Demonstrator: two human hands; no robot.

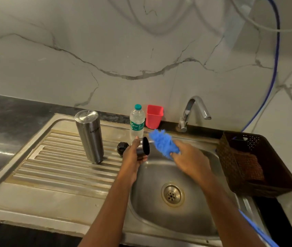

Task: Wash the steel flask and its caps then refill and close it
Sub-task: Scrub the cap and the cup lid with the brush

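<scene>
Now left grip [132, 155] clasps steel cap [142, 147]; right grip [189, 161] clutches blue scrubber [163, 141]; basket [228, 157] holds cloth [248, 164].

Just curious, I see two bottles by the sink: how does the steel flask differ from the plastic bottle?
The steel flask is opaque metal and stands upside down; the plastic bottle is clear, upright, with its green cap on. The flask looks taller and wider than the bottle. Both stand on the steel sink unit.
</scene>
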